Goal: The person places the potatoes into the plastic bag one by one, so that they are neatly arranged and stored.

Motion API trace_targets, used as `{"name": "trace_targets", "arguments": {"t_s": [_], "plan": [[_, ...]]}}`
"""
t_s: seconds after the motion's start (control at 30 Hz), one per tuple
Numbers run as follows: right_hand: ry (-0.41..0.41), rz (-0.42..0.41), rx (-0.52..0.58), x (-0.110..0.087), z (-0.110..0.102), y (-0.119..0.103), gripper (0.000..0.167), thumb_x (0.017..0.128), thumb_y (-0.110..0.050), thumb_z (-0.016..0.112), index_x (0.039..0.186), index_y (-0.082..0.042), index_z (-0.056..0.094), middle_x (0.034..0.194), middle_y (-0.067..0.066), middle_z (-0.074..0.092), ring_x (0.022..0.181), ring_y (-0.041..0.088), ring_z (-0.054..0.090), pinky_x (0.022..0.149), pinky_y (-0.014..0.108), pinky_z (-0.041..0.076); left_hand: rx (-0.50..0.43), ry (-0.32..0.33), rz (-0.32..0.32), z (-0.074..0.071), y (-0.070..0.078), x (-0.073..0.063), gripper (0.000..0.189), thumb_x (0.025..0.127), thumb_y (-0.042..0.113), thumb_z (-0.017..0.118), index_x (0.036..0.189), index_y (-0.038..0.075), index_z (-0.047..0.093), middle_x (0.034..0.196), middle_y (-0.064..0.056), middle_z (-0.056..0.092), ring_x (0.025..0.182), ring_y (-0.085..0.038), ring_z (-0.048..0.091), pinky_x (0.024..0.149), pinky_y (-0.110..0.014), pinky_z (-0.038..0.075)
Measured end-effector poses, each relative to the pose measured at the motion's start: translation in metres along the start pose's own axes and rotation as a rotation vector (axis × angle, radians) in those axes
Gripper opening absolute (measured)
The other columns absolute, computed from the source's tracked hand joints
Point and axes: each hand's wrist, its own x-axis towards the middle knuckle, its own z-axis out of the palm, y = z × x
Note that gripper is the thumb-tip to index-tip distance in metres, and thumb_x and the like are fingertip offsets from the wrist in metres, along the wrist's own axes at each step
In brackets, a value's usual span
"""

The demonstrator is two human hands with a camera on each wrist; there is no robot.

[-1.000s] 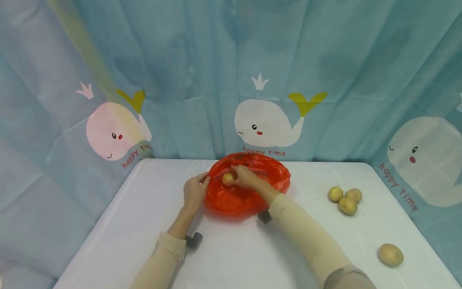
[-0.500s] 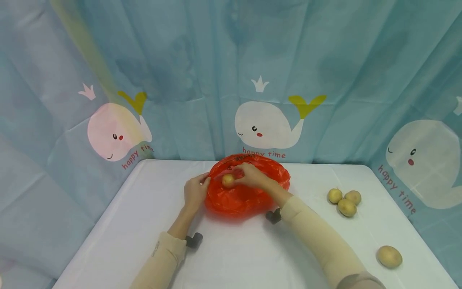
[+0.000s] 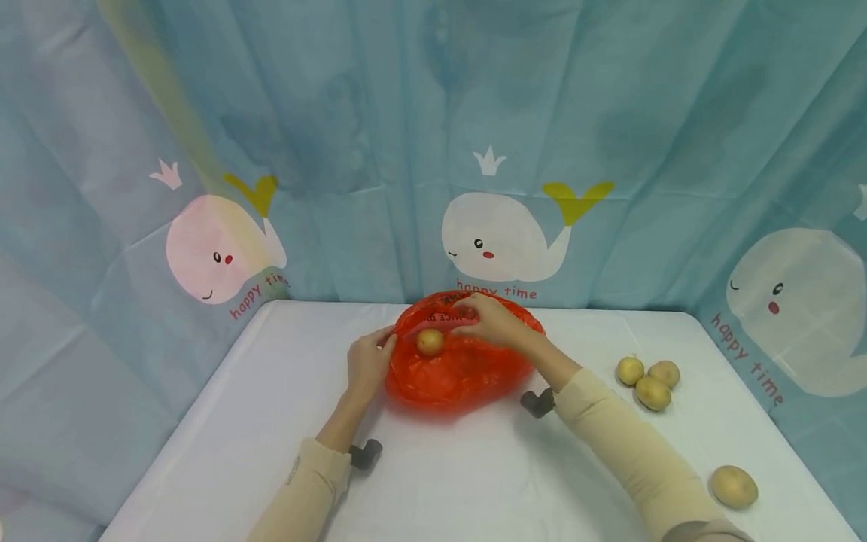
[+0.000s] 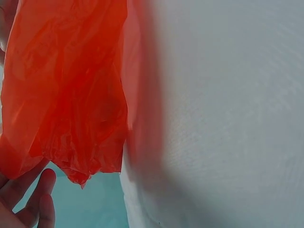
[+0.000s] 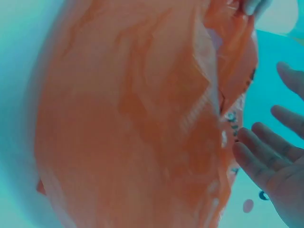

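A red plastic bag (image 3: 447, 384) with dark printing stands at the far middle of the table, its mouth spread. At its left edge my left hand (image 3: 368, 365) pinches the rim between thumb and fingers; in the left wrist view some fingers (image 4: 46, 183) stick out below the bag. One potato (image 3: 430, 342) is inside the bag's mouth, near the left hand. Over the right part of the opening is my right hand (image 3: 494, 322), apart from that potato. In the right wrist view, this hand's fingers (image 5: 256, 164) are spread and hold nothing. The bag's bottom is hidden.
Three potatoes (image 3: 653, 393) lie in a cluster on the right of the white table (image 3: 447, 482). A larger potato (image 3: 734, 487) lies nearer the front right. Behind the table hangs a blue curtain (image 3: 379, 226) with whale prints.
My right hand has let go of the potato and moved right and a little up, its fingers opening. The potato stays in the bag's mouth. My left hand keeps its hold on the rim.
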Motion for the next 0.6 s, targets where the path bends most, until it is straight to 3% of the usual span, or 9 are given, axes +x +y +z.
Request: {"name": "trace_targets", "arguments": {"t_s": [0.4, 0.6], "plan": [[0.041, 0.008, -0.023, -0.025, -0.027, 0.009, 0.057, 0.088, -0.034, 0.072, 0.135, -0.007, 0.055, 0.140, 0.015, 0.052, 0.128, 0.034, 0.049, 0.108, 0.053, 0.043, 0.000, 0.002, -0.015, -0.001, 0.000, 0.001, 0.030, 0.096, 0.020, 0.062, 0.123, 0.009, 0.068, 0.114, -0.012, 0.073, 0.097, -0.025, 0.067, 0.086, -0.038, 0.059], [0.062, -0.012, -0.079, -0.039, -0.041, 0.014, 0.054, 0.088, -0.029, 0.072, 0.134, -0.005, 0.057, 0.138, 0.018, 0.053, 0.128, 0.038, 0.048, 0.106, 0.057, 0.044, 0.000, 0.003, -0.006, 0.000, 0.001, 0.000, 0.029, 0.096, 0.019, 0.061, 0.123, 0.009, 0.068, 0.110, -0.011, 0.074, 0.092, -0.024, 0.066, 0.084, -0.037, 0.060]]}}
